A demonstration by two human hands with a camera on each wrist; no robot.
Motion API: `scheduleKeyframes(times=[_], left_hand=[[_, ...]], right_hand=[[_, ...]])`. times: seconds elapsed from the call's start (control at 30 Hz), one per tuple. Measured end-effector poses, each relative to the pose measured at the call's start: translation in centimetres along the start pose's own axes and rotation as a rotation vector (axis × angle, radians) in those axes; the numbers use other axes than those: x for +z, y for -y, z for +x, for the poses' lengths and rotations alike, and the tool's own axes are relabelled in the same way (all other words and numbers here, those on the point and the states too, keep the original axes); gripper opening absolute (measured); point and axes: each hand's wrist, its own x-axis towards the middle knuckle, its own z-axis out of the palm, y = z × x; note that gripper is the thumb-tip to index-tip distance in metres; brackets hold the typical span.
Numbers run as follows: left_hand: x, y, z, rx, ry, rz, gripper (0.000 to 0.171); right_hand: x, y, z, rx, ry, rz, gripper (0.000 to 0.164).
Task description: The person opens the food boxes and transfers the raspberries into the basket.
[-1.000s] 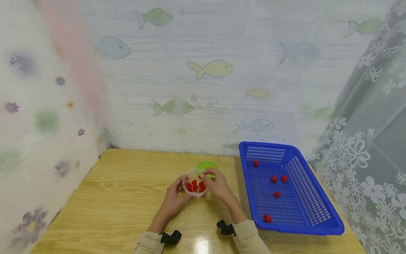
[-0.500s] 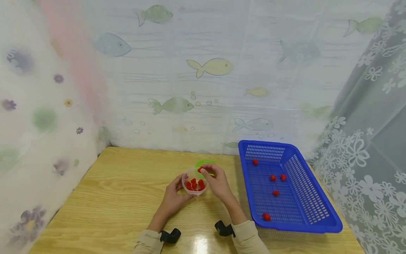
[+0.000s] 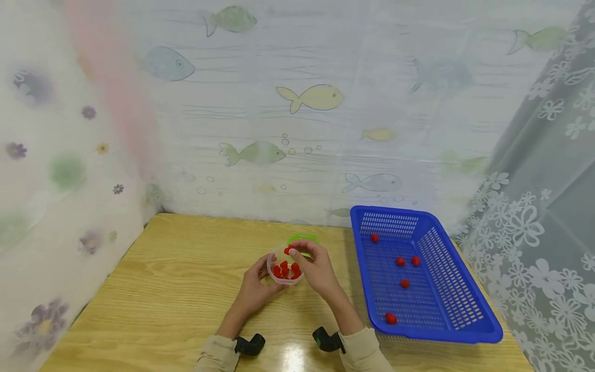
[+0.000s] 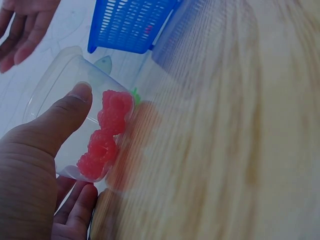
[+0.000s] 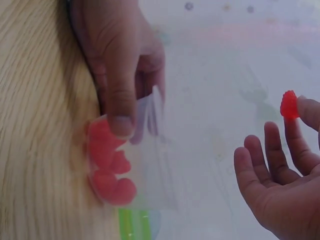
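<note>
My left hand (image 3: 253, 289) grips a small clear plastic tub (image 3: 284, 281) from its left side, thumb along the wall in the left wrist view. Several red raspberries (image 4: 104, 145) lie at the bottom of the tub, which stands on the table. Above the tub's opening, my right hand (image 3: 319, 268) pinches one raspberry (image 5: 289, 105) between thumb and index finger. In the right wrist view its other fingers are spread and loosely bent. Behind the tub lies a bright green lid (image 3: 297, 238), partly hidden by the tub and my right hand.
On the right of the wooden table (image 3: 186, 258) stands a blue perforated basket (image 3: 427, 305) with several loose raspberries (image 3: 405, 283) spread over its floor. A fish-patterned curtain (image 3: 255, 103) hangs behind the table's far edge.
The raspberry pinched in my right hand has risen a little and shifted slightly left over the tub. My left hand and the tub have stayed nearly in place.
</note>
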Motion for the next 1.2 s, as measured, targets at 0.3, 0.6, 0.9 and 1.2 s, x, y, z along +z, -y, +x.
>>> scheduleKeyframes(times=[0.3, 0.6, 0.9, 1.2], left_hand=[[-0.3, -0.4, 0.0, -0.028, 0.026, -0.017, 0.080], [-0.4, -2.6, -0.4, -0.018, 0.031, -0.014, 0.080], [-0.4, -0.4, -0.1, -0.031, 0.033, -0.015, 0.083], [-0.5, 0.0, 0.0, -0.042, 0.054, -0.015, 0.086]], right_hand=[[-0.7, 3.3, -1.7, 0.002, 0.029, 0.009, 0.024], [-2.5, 4.6, -2.6, -0.120, 0.075, 0.032, 0.024], [-6.4, 5.6, -3.6, -0.171, 0.076, -0.063, 0.023], [-12.3, 6.3, -5.1, -0.174, 0.042, -0.168, 0.017]])
